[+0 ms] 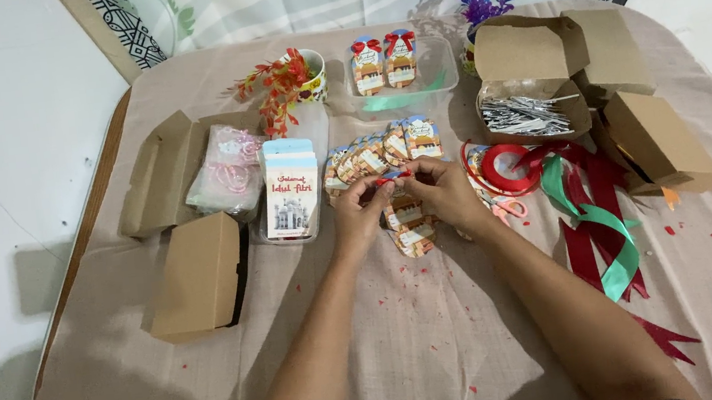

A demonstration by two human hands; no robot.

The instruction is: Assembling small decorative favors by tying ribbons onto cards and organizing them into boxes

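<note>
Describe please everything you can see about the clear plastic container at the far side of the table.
The clear plastic container is a shallow rectangular tub of see-through plastic, open at the top. It stands flat on the beige tablecloth, behind the row of tags. Two small decorated tags with red bows stand upright inside, leaning at its left end. A strip of green ribbon lies along its bottom. A mug sits to its left, an open brown box to its right. Neither hand touches it.

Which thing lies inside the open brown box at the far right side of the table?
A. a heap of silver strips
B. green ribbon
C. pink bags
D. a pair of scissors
A: the open brown box holds a heap of silver strips; the green ribbon lies outside on the cloth.
</note>
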